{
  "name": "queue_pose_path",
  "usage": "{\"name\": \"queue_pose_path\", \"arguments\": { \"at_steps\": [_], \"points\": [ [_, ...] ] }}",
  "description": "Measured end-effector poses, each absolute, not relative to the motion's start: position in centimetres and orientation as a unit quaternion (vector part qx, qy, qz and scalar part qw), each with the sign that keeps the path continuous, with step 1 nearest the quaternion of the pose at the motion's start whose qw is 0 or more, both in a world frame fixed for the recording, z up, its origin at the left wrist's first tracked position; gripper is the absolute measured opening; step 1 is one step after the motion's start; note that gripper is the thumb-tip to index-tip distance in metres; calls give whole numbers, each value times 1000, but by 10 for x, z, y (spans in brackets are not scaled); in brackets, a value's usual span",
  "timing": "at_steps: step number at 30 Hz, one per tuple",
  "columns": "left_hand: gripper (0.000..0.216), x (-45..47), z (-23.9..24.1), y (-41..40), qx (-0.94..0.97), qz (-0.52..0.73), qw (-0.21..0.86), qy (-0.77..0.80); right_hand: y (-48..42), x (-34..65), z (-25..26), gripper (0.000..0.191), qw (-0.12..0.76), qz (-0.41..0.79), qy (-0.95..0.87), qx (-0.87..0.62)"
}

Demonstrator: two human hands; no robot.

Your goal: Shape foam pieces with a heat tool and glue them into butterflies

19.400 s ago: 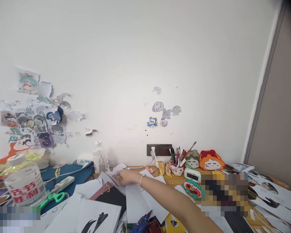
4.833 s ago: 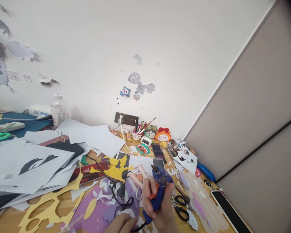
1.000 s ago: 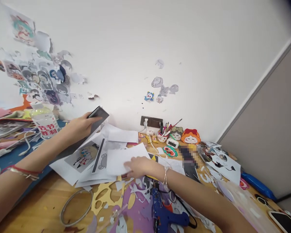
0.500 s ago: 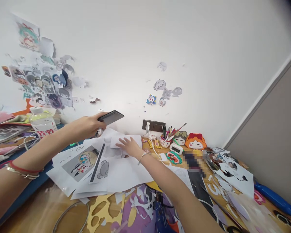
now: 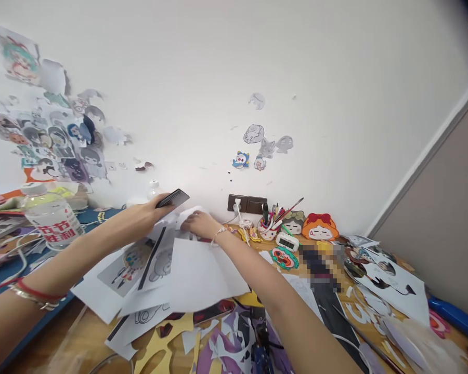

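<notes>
My left hand (image 5: 146, 217) is closed on the edge of a dark sheet of card (image 5: 173, 198), lifted above a heap of white printed papers (image 5: 171, 270). My right hand (image 5: 197, 223) reaches to the far side of that heap, fingers curled on a white sheet near the wall. One print shows a coloured cartoon figure (image 5: 130, 259); a grey one lies beside it. A red string and a bracelet sit on my left wrist, a thin bracelet on my right.
A water bottle (image 5: 54, 221) stands at the left. A pen cup (image 5: 268, 228), a small clock (image 5: 286, 240) and paper faces line the wall by the socket (image 5: 246, 204). Yellow and purple paper scraps (image 5: 218, 343) cover the near desk. Cutouts (image 5: 386, 283) lie right.
My right hand has moved from the near papers to the far side of the heap. The left hand has kept the dark card raised and lowered it slightly. The view shifted.
</notes>
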State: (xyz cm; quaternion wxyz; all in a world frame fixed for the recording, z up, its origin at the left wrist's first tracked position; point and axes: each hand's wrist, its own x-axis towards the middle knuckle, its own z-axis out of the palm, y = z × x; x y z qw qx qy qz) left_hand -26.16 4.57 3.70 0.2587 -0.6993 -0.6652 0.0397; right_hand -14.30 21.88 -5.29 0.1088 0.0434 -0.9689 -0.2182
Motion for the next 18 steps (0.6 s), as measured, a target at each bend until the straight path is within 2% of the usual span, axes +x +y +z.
{"name": "queue_pose_path", "arguments": {
  "at_steps": [7,13,18],
  "points": [
    [59,-254,34,60,-703,41,282,-652,231,-137,-5,19,170,-234,-956,-57],
    [56,-248,66,56,-717,37,279,-638,224,-126,13,26,209,-226,-945,-108],
    [50,-243,69,55,-711,8,290,-641,224,-110,17,29,203,-204,-950,-118]
  ]
}}
